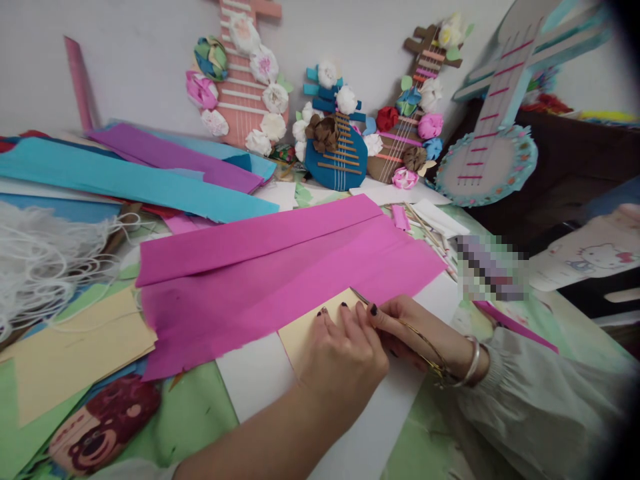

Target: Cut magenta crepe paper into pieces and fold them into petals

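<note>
My left hand (345, 347) lies over a cream card (310, 327), fingers bent and pressing on it; its thumb is hidden. A thin pink edge shows along the card's left side. Closed beside it, my right hand (410, 327) grips what look like scissors (358, 295). Only a dark pointed blade tip shows, at the card's upper edge; the grip is mostly covered by my fingers. Just beyond the card spreads a wide sheet of magenta crepe paper (280, 267), folded along its far side. White paper (250, 380) lies beneath the card.
At left are white cord (45, 253), more cream cards (85, 347) and a dark red bear-faced item (105, 423). Folded turquoise paper (125, 177) lies behind. Decorated paper instruments, including a blue one (335, 163), lean on the wall. Thin sticks (425, 227) lie at right.
</note>
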Demonstrator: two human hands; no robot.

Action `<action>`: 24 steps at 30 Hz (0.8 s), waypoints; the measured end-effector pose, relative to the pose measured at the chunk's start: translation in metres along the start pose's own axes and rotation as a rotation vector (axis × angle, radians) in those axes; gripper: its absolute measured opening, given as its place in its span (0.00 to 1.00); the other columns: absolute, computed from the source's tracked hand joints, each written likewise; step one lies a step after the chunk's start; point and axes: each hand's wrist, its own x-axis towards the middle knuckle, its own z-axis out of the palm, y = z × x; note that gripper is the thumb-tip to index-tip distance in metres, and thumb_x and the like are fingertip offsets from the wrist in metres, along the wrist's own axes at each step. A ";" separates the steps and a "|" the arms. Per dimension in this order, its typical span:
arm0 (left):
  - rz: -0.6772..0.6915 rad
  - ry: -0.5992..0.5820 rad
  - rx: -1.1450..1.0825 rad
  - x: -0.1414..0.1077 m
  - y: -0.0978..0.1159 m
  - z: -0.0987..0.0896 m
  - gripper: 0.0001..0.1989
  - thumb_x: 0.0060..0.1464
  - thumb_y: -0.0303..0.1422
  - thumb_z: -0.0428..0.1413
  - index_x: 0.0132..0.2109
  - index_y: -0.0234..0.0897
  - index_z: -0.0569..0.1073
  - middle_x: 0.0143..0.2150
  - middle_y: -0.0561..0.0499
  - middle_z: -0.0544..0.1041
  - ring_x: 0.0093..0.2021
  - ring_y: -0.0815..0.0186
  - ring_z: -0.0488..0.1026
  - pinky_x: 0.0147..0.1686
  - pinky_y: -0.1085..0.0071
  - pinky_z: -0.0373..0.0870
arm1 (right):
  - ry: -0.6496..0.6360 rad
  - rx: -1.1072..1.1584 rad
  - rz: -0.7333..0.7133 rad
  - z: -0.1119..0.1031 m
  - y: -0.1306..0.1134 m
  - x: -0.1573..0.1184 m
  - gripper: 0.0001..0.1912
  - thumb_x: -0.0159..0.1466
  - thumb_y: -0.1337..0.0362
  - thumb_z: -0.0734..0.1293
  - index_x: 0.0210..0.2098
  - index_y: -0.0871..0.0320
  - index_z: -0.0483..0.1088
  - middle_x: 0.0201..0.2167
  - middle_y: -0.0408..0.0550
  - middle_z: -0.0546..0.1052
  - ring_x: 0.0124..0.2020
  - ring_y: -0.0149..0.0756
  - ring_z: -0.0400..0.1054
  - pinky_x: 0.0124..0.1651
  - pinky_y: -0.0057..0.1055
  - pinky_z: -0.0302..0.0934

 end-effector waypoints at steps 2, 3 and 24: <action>0.002 0.012 0.002 0.000 0.000 0.001 0.13 0.46 0.17 0.53 0.39 0.22 0.78 0.31 0.34 0.79 0.26 0.53 0.77 0.22 0.60 0.76 | -0.007 0.007 0.005 -0.001 0.000 0.000 0.30 0.61 0.44 0.60 0.13 0.58 0.57 0.05 0.37 0.57 0.06 0.22 0.48 0.10 0.22 0.36; 0.003 0.014 0.006 0.000 0.000 0.001 0.13 0.46 0.17 0.53 0.38 0.23 0.78 0.32 0.34 0.79 0.26 0.53 0.77 0.22 0.60 0.76 | -0.011 0.006 0.007 -0.001 0.000 0.000 0.29 0.61 0.44 0.60 0.13 0.58 0.57 0.05 0.37 0.57 0.06 0.22 0.48 0.10 0.22 0.36; 0.016 -0.025 0.009 -0.002 0.001 0.001 0.15 0.47 0.17 0.52 0.41 0.23 0.77 0.31 0.35 0.79 0.26 0.55 0.77 0.23 0.61 0.75 | 0.010 -0.007 0.025 -0.003 -0.001 -0.005 0.28 0.58 0.43 0.62 0.14 0.59 0.57 0.06 0.36 0.57 0.06 0.21 0.48 0.10 0.21 0.37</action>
